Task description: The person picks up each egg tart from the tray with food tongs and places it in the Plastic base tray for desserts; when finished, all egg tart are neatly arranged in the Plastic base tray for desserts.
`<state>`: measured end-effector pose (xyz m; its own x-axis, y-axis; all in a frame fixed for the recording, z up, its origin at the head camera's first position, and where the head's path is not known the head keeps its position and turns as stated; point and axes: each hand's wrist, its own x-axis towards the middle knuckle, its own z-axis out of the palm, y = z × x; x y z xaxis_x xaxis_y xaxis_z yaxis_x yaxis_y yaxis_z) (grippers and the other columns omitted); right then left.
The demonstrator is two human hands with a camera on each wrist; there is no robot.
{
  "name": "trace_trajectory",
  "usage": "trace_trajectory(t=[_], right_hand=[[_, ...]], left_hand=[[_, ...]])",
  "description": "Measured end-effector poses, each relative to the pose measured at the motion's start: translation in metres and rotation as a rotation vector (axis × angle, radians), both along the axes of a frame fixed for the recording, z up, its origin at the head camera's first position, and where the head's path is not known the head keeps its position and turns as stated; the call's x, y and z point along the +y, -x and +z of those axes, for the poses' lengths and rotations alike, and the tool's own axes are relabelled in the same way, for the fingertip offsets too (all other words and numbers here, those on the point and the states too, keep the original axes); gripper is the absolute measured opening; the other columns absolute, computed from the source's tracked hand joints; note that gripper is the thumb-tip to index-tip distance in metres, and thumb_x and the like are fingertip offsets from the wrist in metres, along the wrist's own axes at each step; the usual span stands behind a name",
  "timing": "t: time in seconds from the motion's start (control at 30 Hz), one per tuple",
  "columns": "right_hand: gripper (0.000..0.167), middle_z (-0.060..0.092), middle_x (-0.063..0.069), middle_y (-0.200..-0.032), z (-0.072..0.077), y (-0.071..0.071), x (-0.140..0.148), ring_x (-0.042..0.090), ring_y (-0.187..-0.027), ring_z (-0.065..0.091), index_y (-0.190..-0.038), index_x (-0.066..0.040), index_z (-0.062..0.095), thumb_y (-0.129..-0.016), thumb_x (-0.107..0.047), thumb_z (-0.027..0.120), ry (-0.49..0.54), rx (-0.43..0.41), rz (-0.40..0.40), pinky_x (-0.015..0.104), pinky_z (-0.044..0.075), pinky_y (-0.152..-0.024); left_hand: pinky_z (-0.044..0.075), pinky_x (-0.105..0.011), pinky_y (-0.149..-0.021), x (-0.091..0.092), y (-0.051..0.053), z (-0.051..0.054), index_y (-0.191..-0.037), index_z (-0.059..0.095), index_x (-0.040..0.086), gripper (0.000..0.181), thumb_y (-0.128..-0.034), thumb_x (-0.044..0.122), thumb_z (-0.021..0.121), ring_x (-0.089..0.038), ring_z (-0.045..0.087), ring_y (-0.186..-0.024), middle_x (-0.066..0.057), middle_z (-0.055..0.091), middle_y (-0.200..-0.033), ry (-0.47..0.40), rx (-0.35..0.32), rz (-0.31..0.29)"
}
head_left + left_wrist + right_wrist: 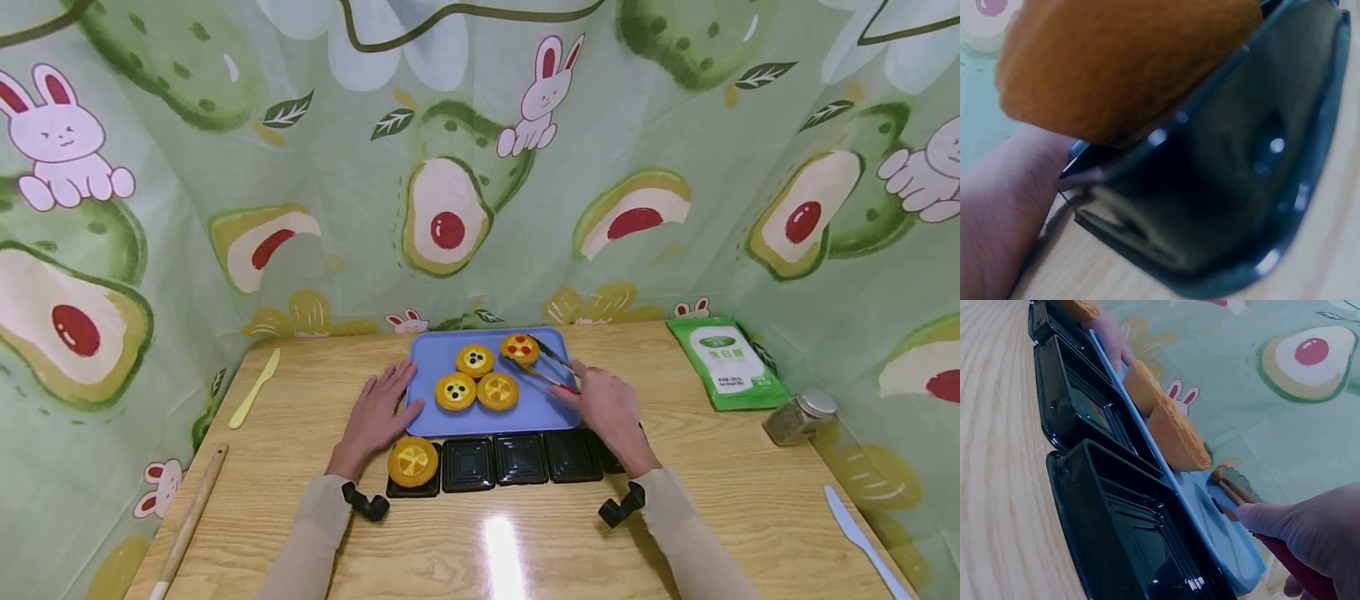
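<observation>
While the right hand (609, 408) grips tongs (551, 356), the left hand (381, 408) rests outstretched.
Head: tongs straddle the red-topped tart (520, 350) on the blue tray (542, 410). Left wrist: another tart (1129, 69), boxed. Right wrist: grasping seems the step, calling next for a gentle squeeze.

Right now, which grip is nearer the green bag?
Right. The right grip holds the tongs, left of the bag; the left grip lies farther off, at the left edge of the tray.

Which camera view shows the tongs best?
The head view, because both arms of the tongs show beyond the right hand. The right wrist view shows them closer but partly covered by that hand; the left wrist view does not show them.
</observation>
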<state>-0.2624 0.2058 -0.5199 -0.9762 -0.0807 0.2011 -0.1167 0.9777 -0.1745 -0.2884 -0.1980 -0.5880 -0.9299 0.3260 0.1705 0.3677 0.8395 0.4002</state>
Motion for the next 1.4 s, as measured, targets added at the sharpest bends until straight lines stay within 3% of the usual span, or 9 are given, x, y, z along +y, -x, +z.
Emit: trace_trajectory(t=[0.2,0.47,0.73,0.93,1.23,1.4], right_hand=[[0.059,0.035,-0.001,-0.063,0.004,0.000,0.002,0.018,-0.048,0.042,-0.113,-0.010,0.067,-0.089,-0.062,0.075,0.020,-0.026,0.010,0.030,0.024,-0.043],[0.075,0.039,0.000,-0.063,0.005,0.000,0.004,0.019,-0.050,0.046,-0.133,-0.008,0.067,-0.087,-0.066,0.074,0.060,-0.094,-0.003,0.030,0.027,-0.043],[0.071,0.039,0.001,-0.063,-0.001,-0.001,-0.001,0.020,-0.051,0.047,-0.125,-0.007,0.069,-0.087,-0.067,0.073,0.071,-0.089,-0.029,0.030,0.026,-0.044],[0.060,0.037,0.001,-0.063,-0.003,0.000,-0.004,0.020,-0.050,0.045,-0.106,-0.008,0.067,-0.088,-0.065,0.074,0.069,-0.060,-0.022,0.030,0.024,-0.045],[0.065,0.047,0.003,-0.065,0.013,-0.003,-0.002,0.021,-0.050,0.047,-0.125,-0.011,0.069,-0.087,-0.063,0.076,0.085,-0.035,-0.020,0.031,0.027,-0.042],[0.063,0.047,0.002,-0.064,0.025,-0.009,-0.001,0.020,-0.050,0.045,-0.122,-0.014,0.072,-0.085,-0.065,0.076,0.100,0.012,0.000,0.031,0.027,-0.041]], left_hand=[[0.013,-0.057,-0.127,0.000,0.002,0.000,-0.167,0.028,0.021,0.076,-0.1047,0.061,0.046,-0.030,0.020,-0.160,0.002,0.024,-0.173,-0.002,0.012,-0.005],[0.013,-0.057,-0.127,0.001,0.002,-0.002,-0.168,0.027,0.022,0.077,-0.1047,0.062,0.045,-0.030,0.020,-0.160,0.003,0.023,-0.173,0.010,0.008,0.000],[0.013,-0.058,-0.127,0.002,0.001,0.000,-0.167,0.028,0.021,0.077,-0.1045,0.061,0.046,-0.030,0.020,-0.160,0.002,0.024,-0.173,0.002,0.008,0.000],[0.013,-0.059,-0.127,0.001,0.000,0.002,-0.167,0.029,0.019,0.076,-0.1045,0.059,0.048,-0.033,0.021,-0.160,0.000,0.025,-0.173,-0.007,0.012,-0.006],[0.012,-0.058,-0.127,0.000,0.002,0.001,-0.168,0.027,0.020,0.077,-0.1047,0.060,0.046,-0.032,0.020,-0.160,0.002,0.023,-0.173,0.003,0.013,-0.008],[0.013,-0.058,-0.127,0.001,0.002,-0.001,-0.168,0.026,0.021,0.077,-0.1047,0.062,0.045,-0.031,0.020,-0.160,0.002,0.023,-0.173,0.007,0.013,-0.007]])
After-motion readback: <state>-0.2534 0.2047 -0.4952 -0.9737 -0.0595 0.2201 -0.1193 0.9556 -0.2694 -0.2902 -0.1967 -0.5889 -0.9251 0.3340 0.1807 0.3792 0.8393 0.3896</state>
